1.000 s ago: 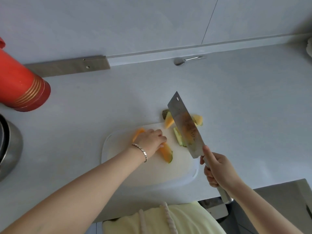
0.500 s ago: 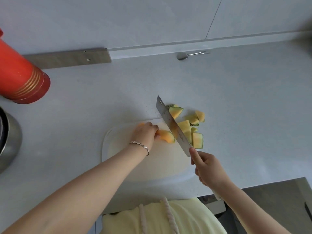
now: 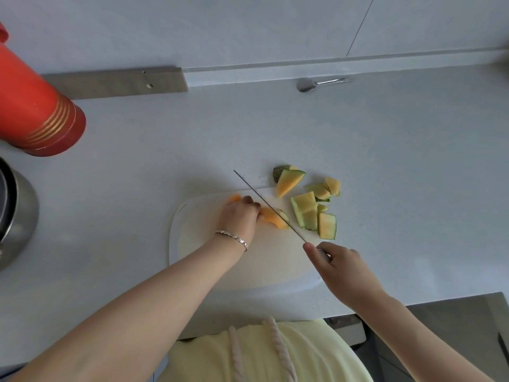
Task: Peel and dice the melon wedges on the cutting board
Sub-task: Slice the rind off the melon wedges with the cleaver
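Head view, looking down on a pale grey countertop (image 3: 385, 161). Showed the left hand (image 3: 239, 216) reaching in from the lower left, fingers curled down over a peeled orange melon wedge (image 3: 272, 217) and pinning it to a white rounded plastic cutting board (image 3: 248, 266). Wore a silver chain bracelet (image 3: 234, 238) at that wrist. Showed the right hand (image 3: 341, 268) coming in from the lower right, wrapped round the handle of a thin steel knife (image 3: 270, 206), one finger stretched forward along it. Held the blade edge-on, slanting up and to the left, crossing the right end of the wedge just beside the left fingertips. Hid most of a second orange melon piece (image 3: 235, 198) behind the left hand. Included green-rinded melon pieces (image 3: 305, 210) heaped right of the blade, some on the board's far corner, some on the counter. Also took in a tall red cylindrical flask (image 3: 33, 111) and a round steel pot (image 3: 19, 210) at the left edge, contents impossible to tell for either. Caught a metal spoon (image 3: 316, 83) lying by the back wall.
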### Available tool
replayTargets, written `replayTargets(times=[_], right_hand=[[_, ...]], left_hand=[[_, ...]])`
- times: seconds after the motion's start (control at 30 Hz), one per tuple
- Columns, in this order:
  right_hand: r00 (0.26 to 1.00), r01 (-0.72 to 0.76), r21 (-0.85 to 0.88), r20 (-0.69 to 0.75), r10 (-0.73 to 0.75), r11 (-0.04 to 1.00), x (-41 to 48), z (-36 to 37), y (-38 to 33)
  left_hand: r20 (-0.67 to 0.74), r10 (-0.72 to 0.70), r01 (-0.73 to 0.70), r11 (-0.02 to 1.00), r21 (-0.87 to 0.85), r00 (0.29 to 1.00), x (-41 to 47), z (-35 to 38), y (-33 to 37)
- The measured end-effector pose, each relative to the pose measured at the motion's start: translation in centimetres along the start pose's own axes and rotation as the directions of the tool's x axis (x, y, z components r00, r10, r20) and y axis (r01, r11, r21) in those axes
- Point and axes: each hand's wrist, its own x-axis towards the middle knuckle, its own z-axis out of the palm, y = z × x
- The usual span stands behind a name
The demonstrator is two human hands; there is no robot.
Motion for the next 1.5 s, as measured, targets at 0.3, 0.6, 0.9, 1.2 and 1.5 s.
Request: replayTargets(times=[0.3,0.6,0.9,1.2,1.5], right_hand=[[0.998,0.060,-0.157,-0.015,-0.063,0.986,0.0,-0.1,-0.7],[0.997,0.053,-0.219,0.072,-0.038,0.974,2.0,-1.1,-2.6],[0.984,0.014,-0.233,0.173,0.027,0.972,4.3,-2.9,-3.5],[0.977,-0.033,-0.021,0.210,0.036,0.999,4.9,-0.4,-0.8],[0.963,-0.266,0.600,0.195,0.185,0.754,3.7,1.8,1.1]], left_hand=[[0.014,-0.058,0.058,0.998,-0.008,0.998,-0.1,-0.7,0.7],[0.047,-0.026,0.027,1.000,-0.007,0.999,0.1,-0.3,0.3],[0.052,-0.010,0.012,0.999,-0.030,0.999,0.5,-0.4,0.1],[0.056,-0.012,0.013,1.000,-0.024,0.998,0.2,-0.8,-0.3],[0.045,0.007,-0.004,0.998,-0.058,0.999,0.7,-0.9,0.1]])
